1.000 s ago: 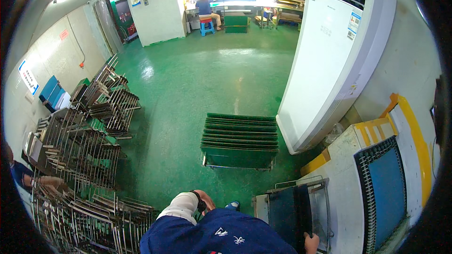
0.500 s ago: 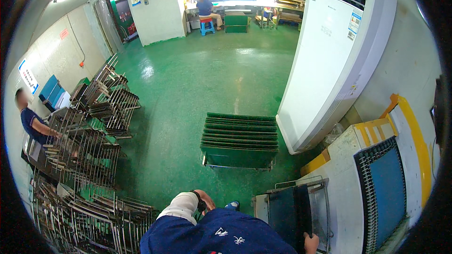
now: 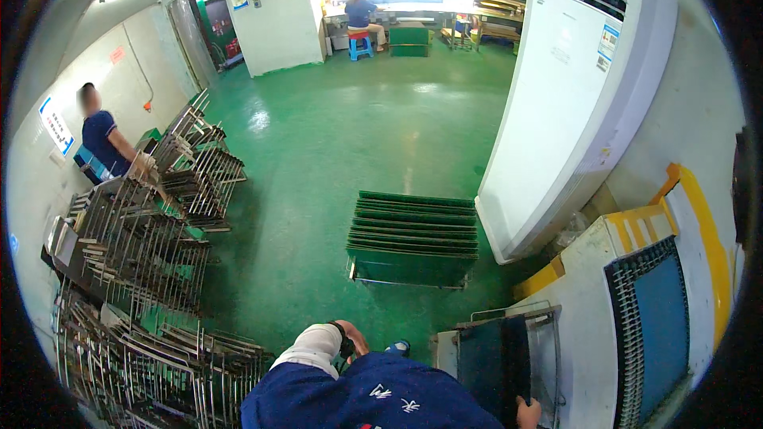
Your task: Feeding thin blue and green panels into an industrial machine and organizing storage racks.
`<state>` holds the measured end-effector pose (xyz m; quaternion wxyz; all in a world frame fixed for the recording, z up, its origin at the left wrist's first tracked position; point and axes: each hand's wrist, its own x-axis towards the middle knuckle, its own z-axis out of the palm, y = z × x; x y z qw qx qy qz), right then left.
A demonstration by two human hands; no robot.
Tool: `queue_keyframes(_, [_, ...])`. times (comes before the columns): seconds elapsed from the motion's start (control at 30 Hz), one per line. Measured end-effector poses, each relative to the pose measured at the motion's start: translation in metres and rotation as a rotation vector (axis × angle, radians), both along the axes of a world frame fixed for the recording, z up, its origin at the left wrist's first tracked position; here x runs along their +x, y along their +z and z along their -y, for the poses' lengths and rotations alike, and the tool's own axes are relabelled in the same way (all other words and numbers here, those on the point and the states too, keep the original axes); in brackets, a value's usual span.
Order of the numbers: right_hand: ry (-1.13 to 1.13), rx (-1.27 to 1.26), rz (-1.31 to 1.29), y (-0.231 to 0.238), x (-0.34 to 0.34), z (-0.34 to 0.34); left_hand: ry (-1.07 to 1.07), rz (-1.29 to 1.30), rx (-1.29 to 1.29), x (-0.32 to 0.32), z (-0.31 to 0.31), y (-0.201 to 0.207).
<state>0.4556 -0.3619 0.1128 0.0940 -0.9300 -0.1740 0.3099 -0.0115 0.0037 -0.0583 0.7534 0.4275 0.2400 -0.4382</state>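
My right hand (image 3: 528, 412) is at the lower edge of the view, its fingers closed on the near edge of a dark flat panel (image 3: 517, 353). That panel stands upright in a metal-framed rack (image 3: 555, 349), beside a dark blue panel (image 3: 482, 353). My left hand (image 3: 358, 338) is bent in close to my body, below a white sleeve and a black wristband. Its fingers are mostly hidden, so what they do cannot be made out. My dark blue shirt fills the bottom middle.
A rack of several green boards (image 3: 413, 226) stands on the green floor ahead. Metal racks (image 3: 147, 250) crowd the left side, with a co-worker (image 3: 107, 139) behind them. A tall white air conditioner (image 3: 556, 103) and a blue panel in a slotted black frame (image 3: 652, 318) are at right.
The co-worker at left has moved farther along the racks and stands more upright. My view has shifted slightly; my right hand stays at the dark panel's edge.
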Motion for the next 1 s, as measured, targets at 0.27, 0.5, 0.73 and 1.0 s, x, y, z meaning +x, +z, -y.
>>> queue_keyframes(0.27, [-0.020, 0.018, 0.013, 0.011, -0.007, -0.002, -0.058, 0.142, -0.024, 0.000, 0.001, -0.030])
queue_keyframes(0.5, [-0.015, 0.048, -0.015, 0.015, -0.008, -0.004, 0.005, -0.004, -0.001, 0.002, 0.003, 0.008])
queue_keyframes(0.73, [-0.010, 0.028, 0.000, 0.025, -0.011, -0.007, 0.051, -0.112, -0.047, -0.003, 0.002, -0.017])
queue_keyframes(1.0, [0.025, -0.044, 0.031, 0.016, -0.007, -0.002, -0.001, -0.053, -0.037, 0.022, 0.004, 0.081])
